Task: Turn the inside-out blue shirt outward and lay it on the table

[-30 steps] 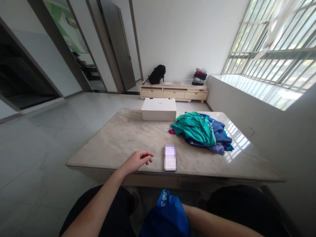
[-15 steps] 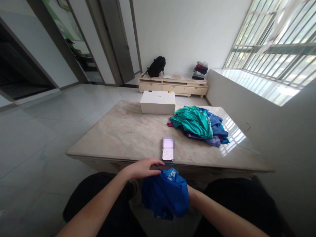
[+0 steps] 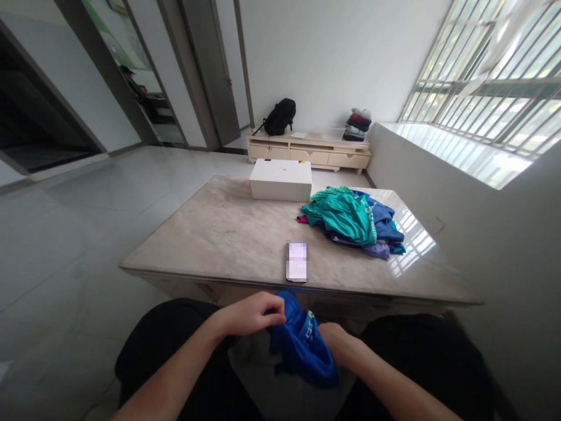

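Note:
A crumpled blue garment (image 3: 304, 351) with white and yellow print hangs between my two hands, below the table's front edge and above my lap. My left hand (image 3: 263, 310) is closed on its upper left part, thumb and fingers pinching the fabric. On the other side, my right hand (image 3: 335, 342) is closed at the garment's right edge, its fingertips partly hidden by the cloth. Just beyond the garment, a phone (image 3: 297, 262) with a lit screen lies on the marble-topped table (image 3: 197, 234).
A heap of clothes (image 3: 344, 213), green on top, lies at the table's right. Behind it to the left sits a white box (image 3: 280, 180). Against the wall, a low cabinet (image 3: 309, 156) bears a black backpack (image 3: 280, 117) and folded clothes (image 3: 357, 126). A person (image 3: 140, 90) appears through the doorway.
My left hand has gone from spread fingers over the garment to a closed pinch on it. My right hand has come out from behind the cloth. The garment now hangs narrower and more twisted.

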A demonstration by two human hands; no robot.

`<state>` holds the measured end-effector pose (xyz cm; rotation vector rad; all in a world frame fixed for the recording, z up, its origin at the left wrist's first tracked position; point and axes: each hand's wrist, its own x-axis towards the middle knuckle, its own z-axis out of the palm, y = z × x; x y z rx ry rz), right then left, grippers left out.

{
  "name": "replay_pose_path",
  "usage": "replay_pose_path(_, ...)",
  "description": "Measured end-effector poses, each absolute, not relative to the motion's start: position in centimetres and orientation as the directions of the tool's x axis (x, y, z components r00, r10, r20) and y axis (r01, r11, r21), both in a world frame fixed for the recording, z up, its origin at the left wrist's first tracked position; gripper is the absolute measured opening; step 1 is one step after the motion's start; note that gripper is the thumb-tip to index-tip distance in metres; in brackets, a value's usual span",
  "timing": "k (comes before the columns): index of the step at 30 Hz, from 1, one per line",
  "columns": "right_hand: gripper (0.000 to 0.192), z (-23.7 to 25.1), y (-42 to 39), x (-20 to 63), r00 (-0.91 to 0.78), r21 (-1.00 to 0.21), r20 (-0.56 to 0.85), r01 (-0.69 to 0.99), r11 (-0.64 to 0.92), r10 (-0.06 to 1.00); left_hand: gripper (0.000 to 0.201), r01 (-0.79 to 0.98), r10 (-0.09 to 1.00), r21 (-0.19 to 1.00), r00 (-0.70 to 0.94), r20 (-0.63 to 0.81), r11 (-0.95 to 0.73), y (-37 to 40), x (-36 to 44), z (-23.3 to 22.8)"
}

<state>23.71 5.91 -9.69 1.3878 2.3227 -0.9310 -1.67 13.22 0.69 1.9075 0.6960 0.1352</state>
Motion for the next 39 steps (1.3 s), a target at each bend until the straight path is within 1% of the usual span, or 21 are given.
replay_pose_path(2, 0.013, -9.3, 6.0, 23.7, -0.441, -0.354, -0.561, 0.893, 0.279, 0.701, 0.045, 0.350, 0.473, 0.915, 0.853, -0.221, -0.203, 12.9, -1.7, 1.2)
replay_pose_path(3, 0.012, -8.9, 6.2, 23.7, -0.409, -0.347, -0.554, 0.905, 0.244, 0.725, 0.048, 0.328, 0.465, 0.931, 0.857, -0.220, -0.164, 12.7, -1.8, 1.4)
replay_pose_path(5, 0.014, -8.1, 6.7, 23.8, -0.336, -0.347, -0.509, 0.923, 0.169, 0.792, 0.052, 0.295, 0.485, 0.950, 0.848, -0.213, -0.100, 12.5, -1.8, 1.7)
replay_pose_path(7, 0.029, -7.1, 7.2, 23.9, -0.287, -0.391, -0.451, 0.915, 0.101, 0.845, 0.053, 0.277, 0.524, 0.959, 0.828, -0.202, -0.068, 12.5, -1.7, 1.7)
replay_pose_path(8, 0.036, -6.5, 7.4, 24.0, -0.291, -0.439, -0.421, 0.894, 0.088, 0.859, 0.053, 0.271, 0.541, 0.961, 0.818, -0.195, -0.063, 12.5, -1.6, 1.6)
replay_pose_path(10, 0.045, -5.5, 7.6, 24.0, -0.372, -0.575, -0.356, 0.810, 0.113, 0.857, 0.052, 0.264, 0.560, 0.962, 0.808, -0.182, -0.068, 12.4, -1.4, 1.3)
replay_pose_path(12, 0.049, -4.7, 7.5, 23.8, -0.503, -0.710, -0.290, 0.683, 0.169, 0.815, 0.051, 0.255, 0.560, 0.963, 0.812, -0.168, -0.081, 12.3, -1.1, 0.9)
replay_pose_path(14, 0.052, -4.5, 7.1, 23.3, -0.620, -0.800, -0.244, 0.563, 0.206, 0.746, 0.049, 0.246, 0.563, 0.965, 0.813, -0.151, -0.097, 12.1, -0.8, 0.8)
replay_pose_path(15, 0.051, -4.7, 6.9, 23.0, -0.664, -0.816, -0.252, 0.537, 0.214, 0.704, 0.049, 0.243, 0.572, 0.964, 0.808, -0.142, -0.104, 12.1, -0.7, 0.8)
replay_pose_path(17, 0.047, -5.5, 6.4, 22.4, -0.704, -0.786, -0.323, 0.572, 0.236, 0.633, 0.047, 0.242, 0.602, 0.963, 0.789, -0.123, -0.121, 12.0, -0.6, 0.8)
replay_pose_path(19, 0.043, -6.6, 6.0, 21.8, -0.675, -0.694, -0.408, 0.667, 0.271, 0.615, 0.046, 0.248, 0.637, 0.958, 0.764, -0.102, -0.144, 12.0, -0.6, 1.0)
replay_pose_path(21, 0.036, -7.6, 5.7, 21.2, -0.611, -0.587, -0.440, 0.750, 0.305, 0.658, 0.044, 0.263, 0.678, 0.949, 0.731, -0.079, -0.173, 12.2, -0.7, 1.1)
replay_pose_path(24, 0.028, -8.7, 5.5, 20.8, -0.535, -0.458, -0.461, 0.827, 0.327, 0.708, 0.041, 0.324, 0.762, 0.916, 0.647, -0.033, -0.235, 12.7, -1.0, 1.1)
replay_pose_path(28, 0.023, -8.9, 5.9, 21.1, -0.410, -0.313, -0.506, 0.907, 0.281, 0.759, 0.033, 0.464, 0.844, 0.822, 0.534, 0.038, -0.331, 13.7, -2.0, 0.6)
replay_pose_path(30, 0.022, -8.5, 6.2, 21.7, -0.350, -0.263, -0.507, 0.933, 0.245, 0.787, 0.027, 0.522, 0.859, 0.768, 0.508, 0.071, -0.372, 14.3, -2.6, 0.3)
replay_pose_path(32, 0.024, -7.8, 6.6, 22.3, -0.328, -0.262, -0.501, 0.939, 0.221, 0.801, 0.024, 0.550, 0.860, 0.727, 0.499, 0.109, -0.412, 14.7, -3.0, 0.2)
replay_pose_path(34, 0.035, -7.1, 7.0, 23.1, -0.364, -0.330, -0.502, 0.919, 0.215, 0.784, 0.025, 0.546, 0.846, 0.704, 0.511, 0.150, -0.454, 14.6, -2.9, 0.2)
replay_pose_path(37, 0.074, -6.5, 7.4, 23.7, -0.448, -0.471, -0.473, 0.856, 0.212, 0.759, 0.027, 0.495, 0.798, 0.695, 0.572, 0.191, -0.521, 13.4, -1.8, 0.3)
replay_pose_path(39, 0.099, -6.8, 7.3, 23.5, -0.496, -0.601, -0.377, 0.774, 0.202, 0.782, 0.028, 0.439, 0.747, 0.700, 0.632, 0.206, -0.564, 11.9, -0.5, 0.1)
